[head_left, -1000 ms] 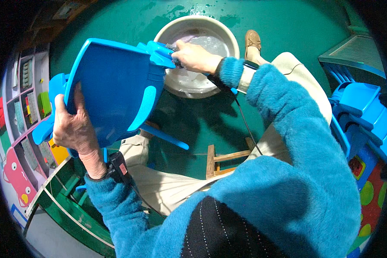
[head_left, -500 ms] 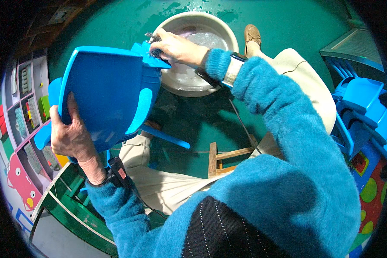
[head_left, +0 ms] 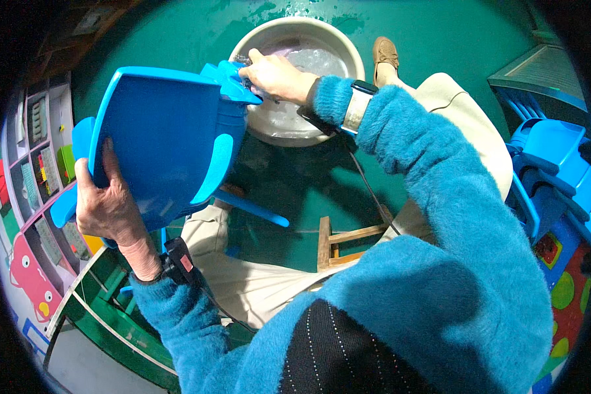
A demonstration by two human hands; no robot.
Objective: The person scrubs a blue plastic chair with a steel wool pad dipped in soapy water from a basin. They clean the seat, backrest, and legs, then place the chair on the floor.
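So closest in you've got fuzzy blue sleeves (head_left: 433, 164), and the left hand (head_left: 115, 213) is curled partway round the edge of a blue plastic chair (head_left: 157, 131), one finger lying over its inner face, the others partly hidden. The chair's tilted, left of centre, over a pale trouser leg (head_left: 203, 243). The right hand (head_left: 272, 77) is mostly closed on a dark, wiry-looking scrubber (head_left: 241, 60), pressed up against the knobbly end of the chair, though some fingertips are out of sight. Imo this is the scrubbing bit, and another stroke there would call for a firm left grip and a turn of the right wrist to get into the folds. As for stuff in the way: a thin cable (head_left: 368, 180) hangs below the right forearm, a chair leg (head_left: 253, 207) pokes out to the right, and there's a wooden stool (head_left: 325, 243) low between the legs. Past that is a pale basin (head_left: 295, 22) with cloudy water, overlapped by the chair's end; can't tell if they touch. Further out: a brown shoe (head_left: 386, 52), stacked blue chairs (head_left: 551, 148) on the right, a lilac shelf (head_left: 62, 111) on the left
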